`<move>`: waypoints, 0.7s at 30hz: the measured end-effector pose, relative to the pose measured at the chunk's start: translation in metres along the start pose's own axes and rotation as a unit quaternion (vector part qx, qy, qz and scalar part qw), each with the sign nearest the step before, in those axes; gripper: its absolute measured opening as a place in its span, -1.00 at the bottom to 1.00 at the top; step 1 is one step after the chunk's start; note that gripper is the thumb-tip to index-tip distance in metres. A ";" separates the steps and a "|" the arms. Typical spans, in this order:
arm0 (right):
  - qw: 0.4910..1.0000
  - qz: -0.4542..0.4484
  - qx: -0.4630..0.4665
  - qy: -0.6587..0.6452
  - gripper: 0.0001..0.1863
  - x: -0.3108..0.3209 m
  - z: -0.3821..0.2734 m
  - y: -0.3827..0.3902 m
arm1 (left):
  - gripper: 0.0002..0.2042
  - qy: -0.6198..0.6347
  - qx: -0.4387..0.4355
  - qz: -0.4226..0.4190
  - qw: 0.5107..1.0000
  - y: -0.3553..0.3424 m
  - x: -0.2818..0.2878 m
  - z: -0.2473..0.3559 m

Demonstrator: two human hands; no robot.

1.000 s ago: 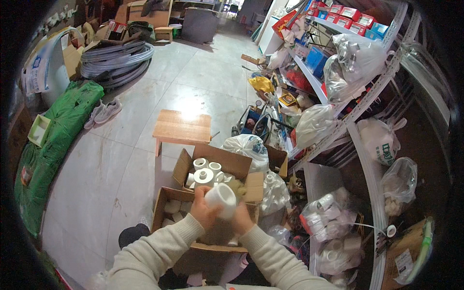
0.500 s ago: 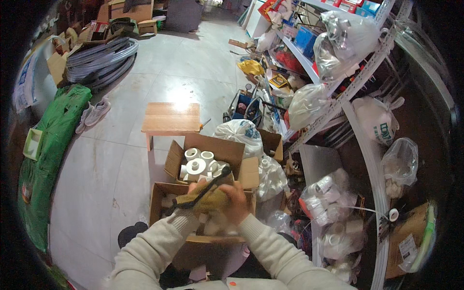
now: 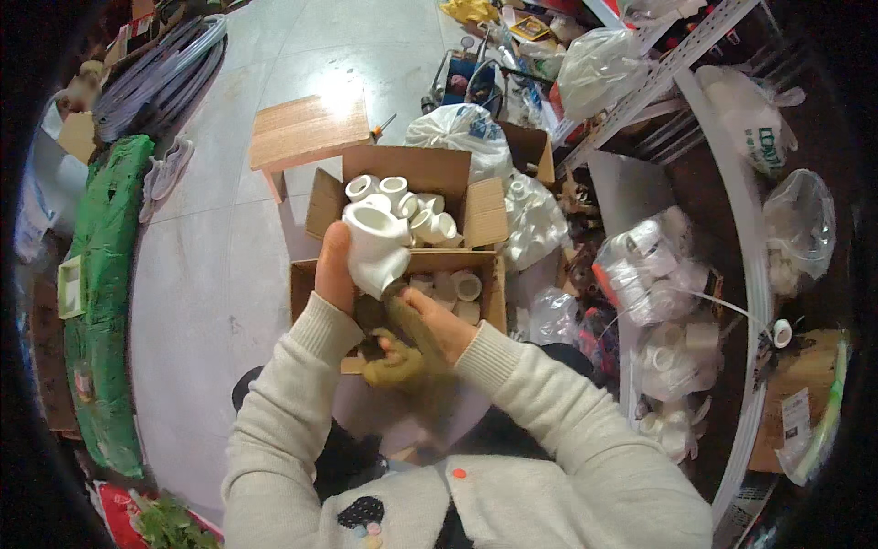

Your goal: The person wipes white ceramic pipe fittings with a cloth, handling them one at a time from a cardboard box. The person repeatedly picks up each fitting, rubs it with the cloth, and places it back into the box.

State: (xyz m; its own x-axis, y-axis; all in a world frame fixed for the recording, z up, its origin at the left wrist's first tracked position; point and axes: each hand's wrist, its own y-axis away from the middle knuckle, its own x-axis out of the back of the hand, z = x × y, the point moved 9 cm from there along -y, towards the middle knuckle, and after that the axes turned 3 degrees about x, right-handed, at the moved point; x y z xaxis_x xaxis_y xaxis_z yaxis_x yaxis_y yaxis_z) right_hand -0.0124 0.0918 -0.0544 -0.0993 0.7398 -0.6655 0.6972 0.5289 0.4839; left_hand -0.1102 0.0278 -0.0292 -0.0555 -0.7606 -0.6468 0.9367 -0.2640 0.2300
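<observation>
A white plastic pipe fitting point(image 3: 377, 240) with a wide round mouth is tilted above the cardboard boxes. My left hand point(image 3: 337, 265) grips it, the thumb up along its left side. At the fitting's lower end, my right hand point(image 3: 441, 322) is closed on a yellow-brown cloth point(image 3: 412, 352), which touches the fitting and hangs below it. More white fittings point(image 3: 430, 224) lie in the far cardboard box point(image 3: 407, 166). Under my hands is a near cardboard box point(image 3: 494, 284), also with white fittings point(image 3: 465, 285) inside. My hands and the cloth hide part of it.
A small wooden stool point(image 3: 309, 128) stands beyond the boxes on the left. White plastic bags point(image 3: 535, 220) sit right of the boxes, beside a metal shelf point(image 3: 732, 229) with bagged fittings point(image 3: 651, 252). A long green-wrapped bundle point(image 3: 105, 311) and coiled pipe point(image 3: 160, 82) lie at the left.
The white fitting now shows raised in my left hand; before, the cloth was bunched between both hands. The cloth now hangs lower, and the whole view has shifted downward.
</observation>
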 end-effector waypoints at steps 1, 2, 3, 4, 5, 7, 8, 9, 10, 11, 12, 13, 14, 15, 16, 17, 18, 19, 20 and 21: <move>0.998 -0.034 -0.018 0.048 -0.71 -0.005 -0.001 0.005 | -0.45 0.080 0.028 0.002 0.996 -0.003 -0.004 0.001; 0.992 -0.070 -0.038 0.100 -0.72 -0.010 -0.005 0.009 | -0.43 0.162 0.051 0.007 0.985 -0.005 -0.007 0.003; 0.981 -0.106 -0.058 0.153 -0.72 -0.015 -0.009 0.015 | -0.39 0.191 0.065 0.026 0.979 -0.006 -0.004 0.003; 0.982 -0.106 -0.035 0.151 -0.68 -0.017 -0.022 0.020 | -0.40 0.184 0.066 -0.009 0.981 -0.006 -0.008 0.006; 0.983 -0.103 -0.016 0.151 -0.62 -0.018 -0.034 0.025 | -0.40 0.180 0.068 -0.044 0.980 -0.006 -0.008 0.006; 0.983 -0.102 0.005 0.150 -0.55 -0.016 -0.058 0.039 | -0.40 0.205 0.078 -0.062 0.974 -0.005 -0.011 0.004; 0.983 -0.105 0.003 0.152 -0.53 -0.013 -0.067 0.044 | -0.40 0.205 0.066 -0.045 0.975 -0.005 -0.008 0.006; 0.973 -0.113 0.073 0.190 -0.53 -0.010 -0.078 0.045 | -0.40 0.205 0.055 -0.029 0.977 -0.005 -0.005 0.008; 0.967 -0.100 0.102 0.213 -0.53 -0.010 -0.083 0.046 | -0.39 0.205 0.044 -0.013 0.978 -0.005 -0.004 0.008; 0.959 -0.087 0.132 0.235 -0.52 -0.013 -0.088 0.051 | -0.41 0.206 0.045 0.018 0.977 -0.004 -0.005 0.008; 0.950 -0.074 0.163 0.256 -0.51 -0.014 -0.093 0.053 | -0.41 0.181 0.042 0.006 0.983 -0.003 -0.009 0.006; 0.935 -0.081 0.166 0.304 -0.52 -0.017 -0.088 0.050 | -0.41 0.155 0.041 -0.008 0.987 -0.003 -0.013 0.004; 0.922 -0.061 0.145 0.354 -0.53 -0.020 -0.083 0.048 | -0.41 0.129 0.040 -0.022 0.991 -0.001 -0.018 0.000; 0.861 -0.035 0.163 0.481 -0.56 -0.019 -0.081 0.044 | -0.39 0.082 0.026 -0.009 0.996 0.003 -0.021 -0.003; 0.782 -0.005 0.178 0.597 -0.59 -0.015 -0.078 0.041 | -0.40 0.073 0.029 -0.020 0.997 0.005 -0.024 -0.006; 0.741 0.032 0.171 0.649 -0.61 -0.007 -0.076 0.037 | -0.41 0.064 0.032 -0.030 0.997 0.007 -0.027 -0.009; 0.695 0.069 0.163 0.697 -0.62 0.001 -0.076 0.033 | -0.41 0.055 0.036 -0.041 0.997 0.008 -0.029 -0.012; 0.646 0.101 0.153 0.741 -0.64 0.005 -0.076 0.030 | -0.43 0.000 0.006 -0.006 1.000 0.006 -0.018 -0.010; 0.636 0.116 0.133 0.752 -0.65 0.009 -0.075 0.027 | -0.45 -0.055 -0.023 0.028 0.998 0.004 -0.004 -0.009; 0.625 0.131 0.113 0.761 -0.66 0.012 -0.076 0.023 | -0.47 -0.110 -0.053 0.063 0.990 0.004 0.006 -0.005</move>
State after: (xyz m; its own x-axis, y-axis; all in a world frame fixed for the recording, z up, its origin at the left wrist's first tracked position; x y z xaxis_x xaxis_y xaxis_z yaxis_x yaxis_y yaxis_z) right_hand -0.0515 0.1441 -0.0080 -0.4006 0.4178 0.8155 0.8969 0.3609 0.2556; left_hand -0.1051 0.0253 -0.0361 0.0001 -0.8978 -0.4404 0.9715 -0.1043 0.2129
